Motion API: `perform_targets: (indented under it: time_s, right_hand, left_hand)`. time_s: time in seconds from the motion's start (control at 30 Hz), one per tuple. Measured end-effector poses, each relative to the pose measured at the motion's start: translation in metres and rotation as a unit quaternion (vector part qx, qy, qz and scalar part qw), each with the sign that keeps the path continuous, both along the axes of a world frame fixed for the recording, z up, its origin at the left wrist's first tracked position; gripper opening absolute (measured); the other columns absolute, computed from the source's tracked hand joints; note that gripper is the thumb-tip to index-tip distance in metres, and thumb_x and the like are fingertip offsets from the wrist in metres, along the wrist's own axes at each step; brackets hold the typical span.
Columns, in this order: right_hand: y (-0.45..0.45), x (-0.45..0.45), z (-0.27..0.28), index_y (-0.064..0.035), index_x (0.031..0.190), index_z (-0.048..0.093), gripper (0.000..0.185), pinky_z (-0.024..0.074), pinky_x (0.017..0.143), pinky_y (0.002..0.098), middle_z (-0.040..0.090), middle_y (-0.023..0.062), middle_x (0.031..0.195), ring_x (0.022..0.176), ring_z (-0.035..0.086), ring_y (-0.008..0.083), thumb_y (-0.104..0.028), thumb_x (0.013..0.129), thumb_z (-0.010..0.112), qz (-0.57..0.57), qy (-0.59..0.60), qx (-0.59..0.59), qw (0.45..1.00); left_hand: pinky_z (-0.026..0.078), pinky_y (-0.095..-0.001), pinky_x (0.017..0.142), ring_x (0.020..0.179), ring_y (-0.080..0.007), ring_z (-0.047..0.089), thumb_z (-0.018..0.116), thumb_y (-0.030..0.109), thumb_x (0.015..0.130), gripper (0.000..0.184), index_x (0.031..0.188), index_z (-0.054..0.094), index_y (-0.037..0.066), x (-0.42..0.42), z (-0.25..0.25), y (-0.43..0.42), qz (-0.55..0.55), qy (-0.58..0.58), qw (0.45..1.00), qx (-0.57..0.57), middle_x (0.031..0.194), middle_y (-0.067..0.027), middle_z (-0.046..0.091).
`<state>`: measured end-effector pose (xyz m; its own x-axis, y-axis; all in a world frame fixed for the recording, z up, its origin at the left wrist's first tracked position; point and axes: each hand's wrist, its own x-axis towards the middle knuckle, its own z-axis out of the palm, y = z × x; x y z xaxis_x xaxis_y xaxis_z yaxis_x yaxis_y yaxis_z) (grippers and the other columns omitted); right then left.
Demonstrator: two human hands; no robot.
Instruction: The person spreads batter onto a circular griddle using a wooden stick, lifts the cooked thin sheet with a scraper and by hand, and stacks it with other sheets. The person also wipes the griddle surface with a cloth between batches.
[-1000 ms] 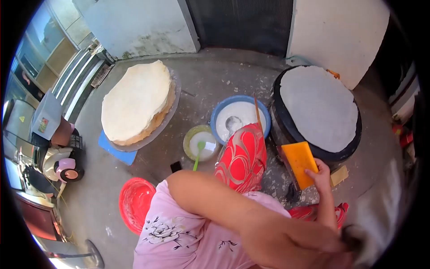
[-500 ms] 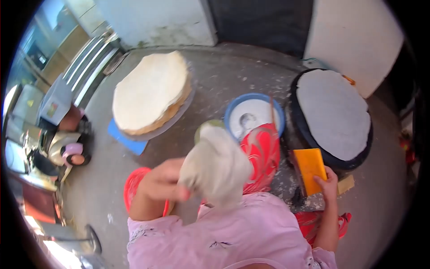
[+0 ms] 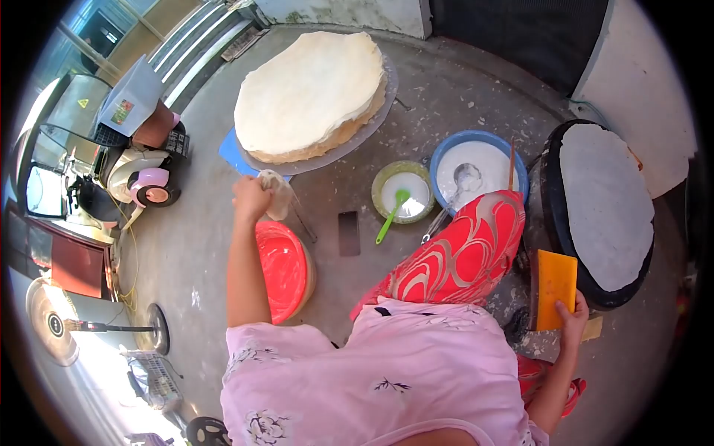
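Note:
My left hand (image 3: 253,198) is closed around a pale, limp cloth (image 3: 276,195), held above the rim of a red-lined bucket (image 3: 281,271). Just beyond it, a tall stack of large thin pancakes (image 3: 312,93) rests on a round stand. My right hand (image 3: 571,318) grips a flat yellow scraper (image 3: 556,288) by its lower right edge. That scraper is close to the left side of a round black griddle (image 3: 554,215), which has a thin pale pancake (image 3: 606,201) spread over it.
Between the stack and the griddle are a blue basin (image 3: 440,141) of white batter with a metal ladle (image 3: 467,177), and a green bowl (image 3: 381,178) with a green utensil (image 3: 393,215). A scooter (image 3: 141,175) and a fan (image 3: 56,323) stand at the left.
My left hand has swung forward and left with the cloth, from before my chest to over the bucket. The view has shifted; my right hand still holds the scraper beside the griddle.

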<state>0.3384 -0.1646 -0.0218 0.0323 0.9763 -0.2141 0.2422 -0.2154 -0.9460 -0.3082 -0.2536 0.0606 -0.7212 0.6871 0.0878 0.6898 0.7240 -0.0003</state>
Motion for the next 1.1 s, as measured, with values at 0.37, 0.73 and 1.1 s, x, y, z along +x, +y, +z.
perform_targets:
  time_s: [0.37,0.73,1.1]
  right_hand:
    - [-0.004,-0.001,-0.002,0.0021,0.107,0.054,0.034,0.0421,0.079,0.0241,0.059,0.0054,0.097,0.087,0.055,0.0133,0.005,0.074,0.059,-0.016,-0.033,-0.006,0.999]
    - [-0.006,0.001,-0.005,0.0016,0.108,0.055,0.036,0.0420,0.081,0.0261,0.058,0.0065,0.097,0.089,0.055,0.0159,0.004,0.072,0.060,-0.024,-0.061,-0.008,0.998]
    - [-0.009,-0.001,-0.005,0.0022,0.106,0.054,0.034,0.0419,0.079,0.0244,0.058,0.0059,0.096,0.088,0.054,0.0143,0.004,0.073,0.059,-0.020,-0.054,-0.015,0.998]
  left_hand:
    - [0.044,-0.0422,0.085,0.103,-0.0334,0.053,0.069,0.028,0.069,0.051,0.111,0.055,0.002,-0.170,-0.183,0.012,0.184,-0.174,0.923,0.291,0.113,-0.0250,0.053]
    - [0.044,-0.0406,0.081,0.104,-0.0358,0.051,0.059,0.022,0.068,0.034,0.099,0.061,0.008,-0.070,-0.089,0.027,0.142,-0.129,0.979,0.071,0.114,-0.0167,0.053]
    - [0.038,-0.0386,0.089,0.096,-0.0333,0.048,0.055,0.010,0.066,0.040,0.105,0.057,-0.001,-0.097,-0.124,0.008,0.005,-0.151,0.824,0.546,0.102,-0.0204,0.050]
